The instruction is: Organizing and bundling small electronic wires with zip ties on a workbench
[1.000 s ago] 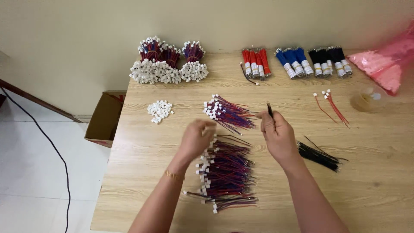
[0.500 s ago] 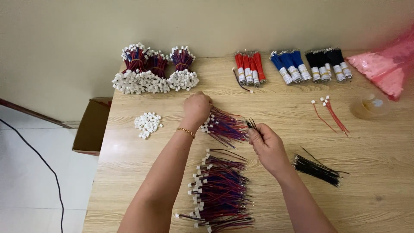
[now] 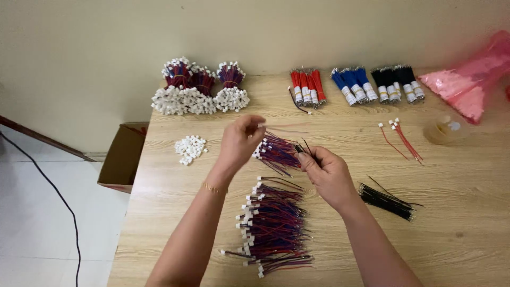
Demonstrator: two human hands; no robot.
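Head view: left hand (image 3: 241, 139) is raised above the counter (image 3: 457, 234), fingers pinched on a single wire with a white connector (image 3: 261, 125) at its tip. Right hand (image 3: 328, 172) is closed on thin black wire ends (image 3: 304, 146), just beside a small wire bunch (image 3: 277, 151). Below both hands lies a large pile of red-and-blue connector wires (image 3: 273, 226). Loose black wires (image 3: 387, 200) lie right of the right hand; loose white connectors (image 3: 190, 148) lie left.

A thin red-blue wire with white connector (image 3: 261, 125) is hanging mid-frame over a small wire bunch (image 3: 277, 151); black wire (image 3: 307, 147) is sticking up beside.
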